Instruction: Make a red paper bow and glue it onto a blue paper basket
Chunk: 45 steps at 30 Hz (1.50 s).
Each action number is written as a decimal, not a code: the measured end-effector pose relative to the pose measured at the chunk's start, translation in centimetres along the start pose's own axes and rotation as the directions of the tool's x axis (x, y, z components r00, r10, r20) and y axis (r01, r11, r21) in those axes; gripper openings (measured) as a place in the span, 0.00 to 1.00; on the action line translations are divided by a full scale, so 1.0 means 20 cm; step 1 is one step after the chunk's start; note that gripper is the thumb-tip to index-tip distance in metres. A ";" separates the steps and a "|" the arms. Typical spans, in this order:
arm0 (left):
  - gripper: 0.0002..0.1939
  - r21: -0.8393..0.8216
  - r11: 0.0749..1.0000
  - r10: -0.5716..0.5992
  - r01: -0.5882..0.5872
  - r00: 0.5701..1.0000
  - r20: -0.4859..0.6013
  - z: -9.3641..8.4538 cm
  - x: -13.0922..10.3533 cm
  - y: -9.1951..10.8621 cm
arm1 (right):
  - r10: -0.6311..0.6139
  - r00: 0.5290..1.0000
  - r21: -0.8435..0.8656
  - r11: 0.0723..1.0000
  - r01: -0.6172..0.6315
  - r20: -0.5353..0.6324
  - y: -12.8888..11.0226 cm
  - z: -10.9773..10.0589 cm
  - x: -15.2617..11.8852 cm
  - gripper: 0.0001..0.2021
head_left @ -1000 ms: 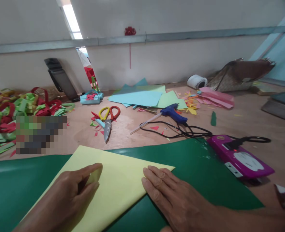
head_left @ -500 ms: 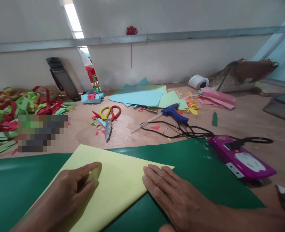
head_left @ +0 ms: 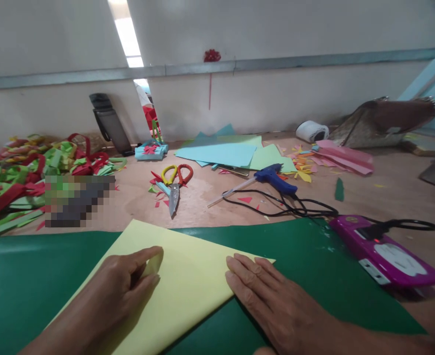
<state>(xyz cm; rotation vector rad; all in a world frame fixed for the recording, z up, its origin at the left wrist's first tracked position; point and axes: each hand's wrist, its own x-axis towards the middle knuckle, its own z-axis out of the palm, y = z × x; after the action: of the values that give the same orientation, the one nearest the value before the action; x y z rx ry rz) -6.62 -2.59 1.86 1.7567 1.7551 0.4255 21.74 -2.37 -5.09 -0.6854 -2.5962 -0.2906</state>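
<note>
A pale yellow sheet of paper [head_left: 191, 276], folded to a pointed shape, lies on a dark green mat [head_left: 306, 256]. My left hand [head_left: 124, 281] rests on the paper's left half, thumb and forefinger apart in a C shape with nothing visible between them; its other fingers are curled and partly hidden. Stretched flat, the fingers of my right hand [head_left: 269, 291] press on the sheet near its right corner. Beyond the mat lie scissors [head_left: 175, 190] with one yellow and one red handle, and a blue glue gun [head_left: 276, 180] with a glue stick in it.
A purple power strip [head_left: 383, 251] stands at the right, a black plug in it and cord looping behind. Red and green paper strips [head_left: 14, 192] are heaped at the left. Farther back are blue paper sheets [head_left: 220, 150], a dark bottle [head_left: 112, 125] and a brown bag [head_left: 383, 123].
The whole view has shifted, so everything appears a little farther right and most things slightly lower. Both hands keep their places on the yellow paper.
</note>
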 end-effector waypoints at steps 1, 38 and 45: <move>0.10 0.028 1.000 0.013 -0.013 1.000 0.014 0.00 0.00 0.01 | -0.004 1.000 -0.003 1.000 0.004 -0.007 0.00 0.01 0.00 0.41; 0.08 0.279 0.954 0.109 -0.105 0.994 0.000 -0.01 -0.01 0.01 | -0.075 0.994 -0.075 0.994 0.081 0.075 0.03 -0.02 0.02 0.39; 0.11 0.384 0.905 0.192 -0.180 0.981 0.007 -0.01 -0.03 -0.01 | 0.023 0.963 0.024 0.999 -0.031 0.268 -0.01 -0.27 0.12 0.35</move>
<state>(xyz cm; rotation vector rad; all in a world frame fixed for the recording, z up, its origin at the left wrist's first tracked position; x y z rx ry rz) -6.88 -3.06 1.98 2.2159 1.7877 0.1923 21.67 -3.12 0.74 -0.7983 -2.8370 -0.1608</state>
